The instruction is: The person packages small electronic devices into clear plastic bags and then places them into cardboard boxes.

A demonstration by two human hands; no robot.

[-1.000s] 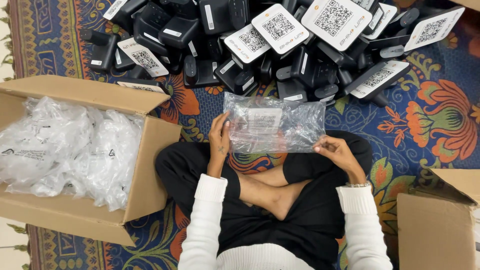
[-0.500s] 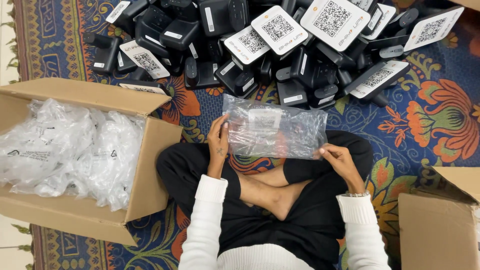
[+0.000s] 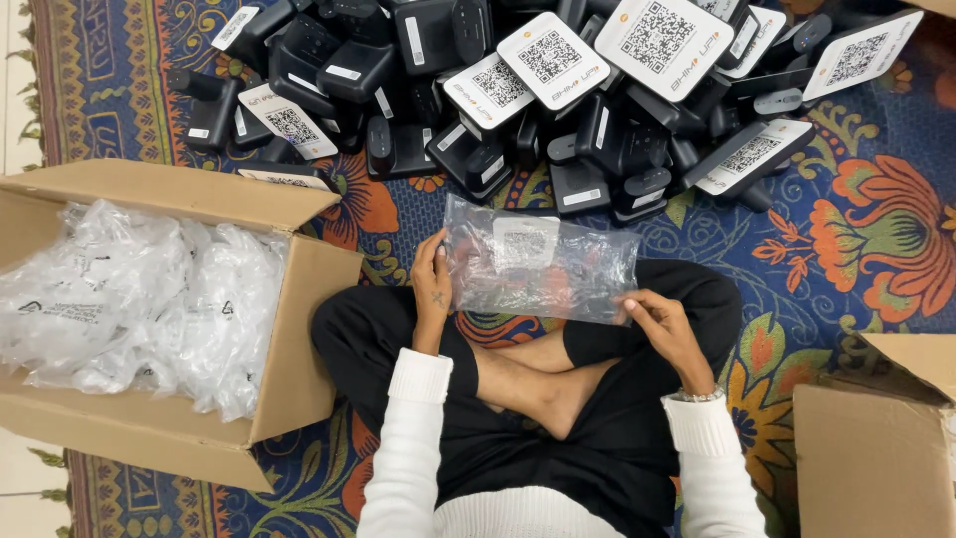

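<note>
Clear plastic bag [image 3: 543,267] spans between both hands, long axis left-right; left hand [image 3: 432,289] and right hand [image 3: 662,327] each pinch an end.

I read this as a home floor used as a packing spot. Under my hands lies a patterned rug [image 3: 856,229] with orange flowers on blue, its fringe meeting pale floor tiles [image 3: 15,90]. Ahead of the hands sits a heap of black devices [image 3: 558,100]. Left of them an open cardboard box [image 3: 299,329] holds clear plastic bags [image 3: 129,299]; another carton [image 3: 866,458] stands right.
</note>
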